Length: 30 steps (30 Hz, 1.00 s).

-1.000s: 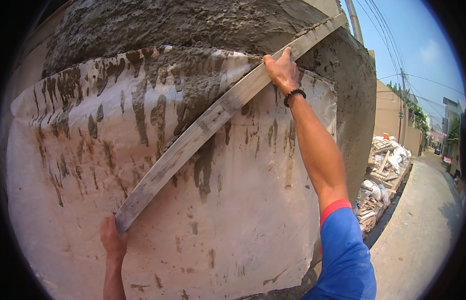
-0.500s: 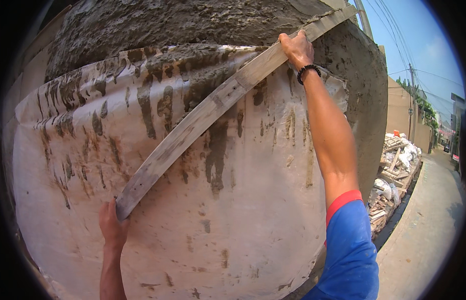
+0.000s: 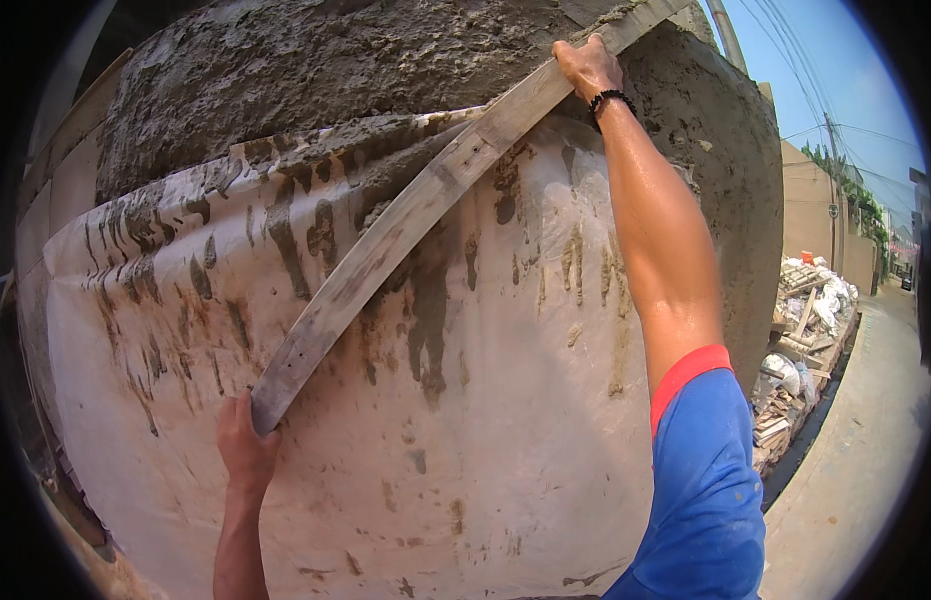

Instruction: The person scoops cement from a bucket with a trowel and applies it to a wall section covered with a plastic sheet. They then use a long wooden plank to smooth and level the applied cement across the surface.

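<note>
A long, straight wooden board (image 3: 416, 210) slants from lower left to upper right across the wall. My left hand (image 3: 249, 443) grips its lower end, the thumb on the near face. Higher up, my right hand (image 3: 590, 68), with a dark bead bracelet at the wrist, is closed over the board's edge. Wet grey mortar clings along the board's upper edge near the right hand. Behind it, rough mortar (image 3: 336, 70) covers the upper wall. Below hangs a pale plastic sheet (image 3: 526, 430), streaked with mortar drips and bunched into a fold along its top.
On the right, the mortared wall ends at a corner (image 3: 751, 200). Past it lies a heap of rubble (image 3: 801, 340) with wood scraps and white bags, beside a paved lane (image 3: 836, 480). A utility pole (image 3: 836, 190) and overhead wires stand farther off.
The board's lower end has shifted right and slightly up in view with my left hand. My right hand sits slightly higher and still grips the board. The view has also shifted a little.
</note>
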Tool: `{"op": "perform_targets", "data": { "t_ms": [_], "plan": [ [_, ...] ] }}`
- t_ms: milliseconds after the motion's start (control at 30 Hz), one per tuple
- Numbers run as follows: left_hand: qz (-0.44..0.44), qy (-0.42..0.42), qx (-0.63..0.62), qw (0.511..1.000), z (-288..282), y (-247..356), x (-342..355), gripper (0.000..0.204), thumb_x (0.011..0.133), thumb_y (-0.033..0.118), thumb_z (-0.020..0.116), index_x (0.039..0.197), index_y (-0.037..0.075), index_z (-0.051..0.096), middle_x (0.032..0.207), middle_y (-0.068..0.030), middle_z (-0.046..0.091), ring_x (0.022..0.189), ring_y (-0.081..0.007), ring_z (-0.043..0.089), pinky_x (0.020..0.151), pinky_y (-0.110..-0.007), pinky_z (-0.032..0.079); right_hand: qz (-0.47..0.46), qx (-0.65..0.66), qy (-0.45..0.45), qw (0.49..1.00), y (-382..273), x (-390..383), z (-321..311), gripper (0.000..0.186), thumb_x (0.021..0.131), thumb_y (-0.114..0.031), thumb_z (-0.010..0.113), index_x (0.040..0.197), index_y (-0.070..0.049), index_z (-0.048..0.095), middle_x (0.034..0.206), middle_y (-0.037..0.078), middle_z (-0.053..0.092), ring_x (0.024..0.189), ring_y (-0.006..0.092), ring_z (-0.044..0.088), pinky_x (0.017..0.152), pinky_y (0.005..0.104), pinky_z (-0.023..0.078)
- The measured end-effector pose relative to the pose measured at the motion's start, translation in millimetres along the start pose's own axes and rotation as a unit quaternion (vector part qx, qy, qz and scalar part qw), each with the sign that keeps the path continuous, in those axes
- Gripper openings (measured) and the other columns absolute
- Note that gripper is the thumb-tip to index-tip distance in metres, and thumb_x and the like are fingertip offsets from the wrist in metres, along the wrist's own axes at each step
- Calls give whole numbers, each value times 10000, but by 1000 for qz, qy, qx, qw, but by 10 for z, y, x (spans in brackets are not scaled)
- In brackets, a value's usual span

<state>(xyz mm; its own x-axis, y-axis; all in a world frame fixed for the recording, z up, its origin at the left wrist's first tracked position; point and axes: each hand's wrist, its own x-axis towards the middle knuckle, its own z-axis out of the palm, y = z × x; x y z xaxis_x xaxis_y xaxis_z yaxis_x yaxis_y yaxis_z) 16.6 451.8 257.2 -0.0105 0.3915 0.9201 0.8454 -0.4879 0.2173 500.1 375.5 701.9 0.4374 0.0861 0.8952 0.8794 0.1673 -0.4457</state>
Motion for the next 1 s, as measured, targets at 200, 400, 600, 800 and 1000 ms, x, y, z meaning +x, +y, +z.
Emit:
{"op": "perform_targets", "data": {
  "t_ms": [200, 400, 600, 800, 1000],
  "plan": [
    [3, 14, 9, 1000, -3, 105, 177, 666, 594, -6, 733, 1231, -8, 536, 1081, -188, 533, 1031, -397, 525, 875, -459, 449, 7, 12, 11, 1000, -61, 198, -23, 741, 796, -409, 591, 1385, -12, 379, 1195, 258, 601, 1018, 358, 617, 883, 435, 526],
    [-21, 37, 16, 999, -31, -73, 72, 667, 605, -29, 733, 1240, 8, 530, 1098, -179, 541, 1037, -396, 526, 881, -467, 443, 34, 18, -7, 999, -133, -193, -67, 847, 774, -398, 590, 1467, -16, 288, 1289, 288, 565, 1156, 413, 593, 975, 477, 509],
    [0, 34, 0, 999, -98, -284, -204, 637, 598, -64, 723, 1203, 11, 538, 1100, -180, 556, 1053, -396, 529, 896, -468, 434, 72, 24, 26, 997, 142, -652, -336, 917, 748, -420, 615, 1498, -4, 290, 1320, 287, 546, 1185, 414, 575, 1005, 462, 479],
    [52, -14, -30, 998, -294, -406, -911, 665, 605, -62, 732, 1225, 36, 512, 1205, -184, 564, 1117, -406, 524, 936, -483, 412, 86, 125, 76, 986, 990, -1535, -592, 988, 719, -288, 733, 1494, 77, 241, 1183, 230, 581, 894, 264, 663, 643, 377, 601],
    [114, -127, -74, 983, -284, -647, -1971, 747, 607, -34, 733, 1286, 83, 443, 1355, -164, 536, 1209, -401, 497, 1004, -525, 359, 181, 389, -52, 902, 1659, -3034, -1862, 339, 984, -246, 572, 1249, -40, 526, 1050, 58, 596, 878, 134, 528, 772, 250, 467]
  ]
}}
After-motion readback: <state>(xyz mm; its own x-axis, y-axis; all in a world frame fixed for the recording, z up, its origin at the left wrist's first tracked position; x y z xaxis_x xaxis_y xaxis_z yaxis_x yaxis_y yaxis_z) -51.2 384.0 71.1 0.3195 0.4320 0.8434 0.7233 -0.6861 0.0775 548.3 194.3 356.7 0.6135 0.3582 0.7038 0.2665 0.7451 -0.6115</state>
